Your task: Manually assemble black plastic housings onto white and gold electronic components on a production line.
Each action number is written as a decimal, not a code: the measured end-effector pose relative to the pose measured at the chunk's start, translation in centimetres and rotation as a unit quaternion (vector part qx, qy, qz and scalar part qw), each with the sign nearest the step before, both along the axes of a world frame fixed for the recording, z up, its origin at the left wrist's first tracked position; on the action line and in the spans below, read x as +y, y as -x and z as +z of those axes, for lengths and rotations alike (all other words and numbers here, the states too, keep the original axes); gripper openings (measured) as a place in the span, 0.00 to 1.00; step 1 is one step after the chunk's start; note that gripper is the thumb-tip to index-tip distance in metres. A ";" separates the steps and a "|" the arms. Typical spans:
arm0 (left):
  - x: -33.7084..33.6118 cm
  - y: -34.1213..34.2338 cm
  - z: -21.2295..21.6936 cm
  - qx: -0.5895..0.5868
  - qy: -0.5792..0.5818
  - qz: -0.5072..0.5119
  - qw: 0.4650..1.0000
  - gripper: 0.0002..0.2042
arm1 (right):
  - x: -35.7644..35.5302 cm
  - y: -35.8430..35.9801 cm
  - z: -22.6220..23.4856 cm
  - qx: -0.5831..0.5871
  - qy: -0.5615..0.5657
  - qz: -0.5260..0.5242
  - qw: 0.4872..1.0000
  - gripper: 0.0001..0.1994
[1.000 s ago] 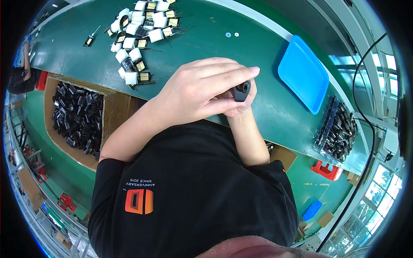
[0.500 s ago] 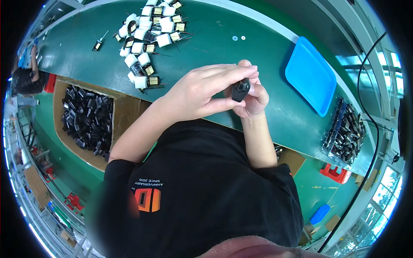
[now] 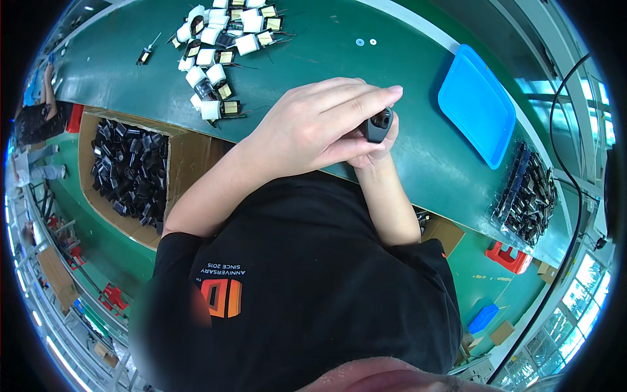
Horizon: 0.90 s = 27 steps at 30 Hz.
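Observation:
My left hand reaches across in front of my chest, its fingers stretched over a small black cylindrical part. My right hand sits mostly hidden under the left one and grips the same black part from below. Both hands hover over the near edge of the green workbench. A pile of small white and yellow wound coil parts lies on the bench, beyond my left hand.
A blue tray lies on the bench to the right. A clear bag of black parts sits past it. A cardboard box of black parts stands left, below the bench. Two small washers lie further back. Another person is at far left.
My hands and the black part stay together; the view has shifted slightly, so the bench and boxes sit a little further right and lower in the picture.

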State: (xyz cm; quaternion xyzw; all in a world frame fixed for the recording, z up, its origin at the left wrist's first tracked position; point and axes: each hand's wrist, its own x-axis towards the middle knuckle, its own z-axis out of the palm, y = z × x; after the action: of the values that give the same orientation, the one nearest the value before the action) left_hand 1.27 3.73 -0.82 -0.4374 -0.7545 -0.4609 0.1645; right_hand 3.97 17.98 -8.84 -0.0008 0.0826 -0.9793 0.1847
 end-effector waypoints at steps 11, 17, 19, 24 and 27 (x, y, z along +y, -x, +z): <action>0.3 -0.1 -0.1 0.010 -0.021 -0.015 1.000 0.33 | -0.5 0.7 -0.5 0.048 0.045 0.007 0.998 0.13; 0.3 -0.2 -0.3 0.009 -0.027 -0.021 0.999 0.33 | -0.7 0.7 -1.4 0.057 0.115 0.052 0.990 0.13; 0.3 -0.3 -0.4 0.009 -0.032 -0.024 0.999 0.32 | -0.4 0.7 -1.0 0.090 0.087 0.034 0.992 0.14; 0.2 0.2 -0.8 -0.019 -0.015 -0.032 0.999 0.30 | 1.1 1.7 -1.6 0.187 0.090 0.057 0.977 0.21; -1.0 1.2 -1.2 -0.013 -0.002 -0.042 0.999 0.30 | 0.9 1.9 0.9 0.191 -0.026 0.010 0.981 0.29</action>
State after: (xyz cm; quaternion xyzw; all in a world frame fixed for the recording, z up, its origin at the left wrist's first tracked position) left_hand 0.08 2.69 -2.06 -0.4628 -0.7365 -0.4742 0.1362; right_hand 2.08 18.85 -7.90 -0.1844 0.1415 -0.9566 0.1755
